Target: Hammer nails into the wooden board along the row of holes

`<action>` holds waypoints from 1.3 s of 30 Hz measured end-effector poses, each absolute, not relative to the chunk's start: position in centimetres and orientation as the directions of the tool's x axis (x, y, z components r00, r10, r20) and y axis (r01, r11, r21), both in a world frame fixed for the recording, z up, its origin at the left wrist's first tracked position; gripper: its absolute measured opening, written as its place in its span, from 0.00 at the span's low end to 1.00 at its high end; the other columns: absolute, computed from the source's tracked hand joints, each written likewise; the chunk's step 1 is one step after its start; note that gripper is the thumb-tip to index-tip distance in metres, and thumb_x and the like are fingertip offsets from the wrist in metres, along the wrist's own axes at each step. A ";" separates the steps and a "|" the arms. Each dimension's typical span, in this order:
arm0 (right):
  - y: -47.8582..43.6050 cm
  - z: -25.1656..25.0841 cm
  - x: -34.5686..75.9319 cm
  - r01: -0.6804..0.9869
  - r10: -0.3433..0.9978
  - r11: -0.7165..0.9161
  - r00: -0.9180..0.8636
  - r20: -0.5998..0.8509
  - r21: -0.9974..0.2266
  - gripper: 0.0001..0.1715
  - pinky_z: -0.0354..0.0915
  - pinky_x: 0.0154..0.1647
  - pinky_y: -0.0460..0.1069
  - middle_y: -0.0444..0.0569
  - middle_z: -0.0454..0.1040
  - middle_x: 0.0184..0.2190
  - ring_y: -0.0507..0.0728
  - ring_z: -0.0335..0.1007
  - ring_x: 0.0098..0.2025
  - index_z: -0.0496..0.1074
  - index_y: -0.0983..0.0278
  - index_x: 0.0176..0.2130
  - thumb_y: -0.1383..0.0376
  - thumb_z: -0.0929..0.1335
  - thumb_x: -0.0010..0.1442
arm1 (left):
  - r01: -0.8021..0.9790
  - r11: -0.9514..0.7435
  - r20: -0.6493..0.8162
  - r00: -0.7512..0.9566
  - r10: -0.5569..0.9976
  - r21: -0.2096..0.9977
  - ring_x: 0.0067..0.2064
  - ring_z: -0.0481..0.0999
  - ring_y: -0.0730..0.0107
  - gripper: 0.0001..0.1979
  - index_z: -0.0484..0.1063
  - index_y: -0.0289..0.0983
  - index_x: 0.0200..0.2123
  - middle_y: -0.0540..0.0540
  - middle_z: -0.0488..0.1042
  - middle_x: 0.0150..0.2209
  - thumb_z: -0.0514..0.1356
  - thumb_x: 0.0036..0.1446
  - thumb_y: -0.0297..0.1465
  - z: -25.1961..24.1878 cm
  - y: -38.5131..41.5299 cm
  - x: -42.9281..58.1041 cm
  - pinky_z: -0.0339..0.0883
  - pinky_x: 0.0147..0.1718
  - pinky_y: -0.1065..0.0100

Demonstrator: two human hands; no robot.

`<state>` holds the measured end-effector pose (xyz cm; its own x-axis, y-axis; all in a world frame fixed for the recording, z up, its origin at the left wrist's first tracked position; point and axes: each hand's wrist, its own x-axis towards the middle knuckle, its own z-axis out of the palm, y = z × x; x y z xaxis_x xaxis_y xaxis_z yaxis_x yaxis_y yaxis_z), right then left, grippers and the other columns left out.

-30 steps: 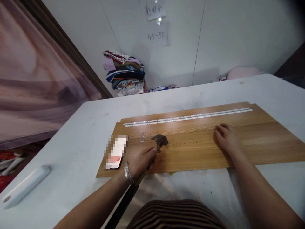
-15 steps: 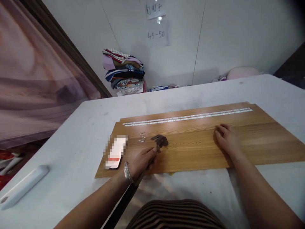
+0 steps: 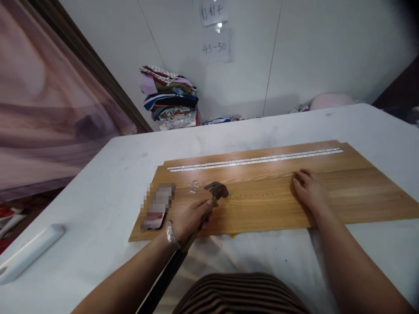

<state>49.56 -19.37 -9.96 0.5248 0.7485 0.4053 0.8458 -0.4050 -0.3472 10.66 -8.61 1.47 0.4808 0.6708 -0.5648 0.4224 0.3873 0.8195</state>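
Observation:
My left hand is wrapped around the shaft of a claw hammer, close below its dark metal head. The head is at the left end of a row of small dark dots on the wooden board; whether it touches the board I cannot tell. Several loose nails lie just left of the hammer head. My right hand rests on the board beyond the right end of the dots, fingers loosely bent and holding nothing visible.
A blurred phone lies on the board's left part. Two pale marked strips run along its far side. The white table carries a long white object at left. Folded clothes are stacked by the wall.
The phone's screen has gone from bright to dim. The whole view has shifted slightly; my left hand still grips the hammer and my right hand stays on the board.

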 end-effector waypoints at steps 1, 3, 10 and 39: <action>-19.3 -10.0 49.6 0.845 0.745 -0.405 0.526 0.411 -0.348 0.19 0.66 0.54 0.62 0.57 0.75 0.50 0.66 0.70 0.52 0.78 0.61 0.45 0.58 0.62 0.62 | 0.413 0.386 -0.558 0.484 0.674 0.825 0.18 0.60 0.78 0.31 0.73 0.35 0.41 0.53 0.65 0.23 0.59 0.52 0.58 1.5 -8.6 10.7 0.49 0.15 0.73; -19.2 -10.0 49.6 0.847 0.739 -0.397 0.523 0.425 -0.352 0.19 0.66 0.54 0.62 0.57 0.75 0.49 0.66 0.71 0.51 0.78 0.61 0.45 0.58 0.62 0.62 | 0.418 0.376 -0.553 0.488 0.675 0.827 0.18 0.60 0.79 0.31 0.72 0.34 0.41 0.53 0.65 0.23 0.59 0.52 0.57 1.5 -8.6 10.7 0.51 0.16 0.74; -19.1 -10.2 49.6 0.850 0.742 -0.386 0.516 0.428 -0.357 0.22 0.66 0.55 0.62 0.60 0.75 0.51 0.67 0.70 0.52 0.78 0.64 0.45 0.57 0.61 0.62 | 0.464 0.373 -0.579 0.468 0.667 0.804 0.18 0.61 0.79 0.31 0.72 0.34 0.41 0.53 0.67 0.24 0.58 0.52 0.57 1.2 -8.5 10.8 0.52 0.15 0.74; -19.0 -10.3 49.6 0.809 0.652 -0.300 0.561 0.511 -0.505 0.20 0.65 0.57 0.62 0.57 0.76 0.49 0.65 0.70 0.53 0.78 0.63 0.43 0.57 0.63 0.60 | 0.431 0.382 -0.565 0.471 0.677 0.817 0.18 0.61 0.80 0.35 0.72 0.32 0.42 0.53 0.66 0.24 0.60 0.49 0.59 2.1 -8.3 11.0 0.51 0.16 0.75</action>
<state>49.63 -19.01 -10.26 0.5607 0.6519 0.5106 0.8091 -0.3001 -0.5053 10.97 -8.28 2.06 0.4714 0.6770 -0.5652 0.4310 0.3823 0.8174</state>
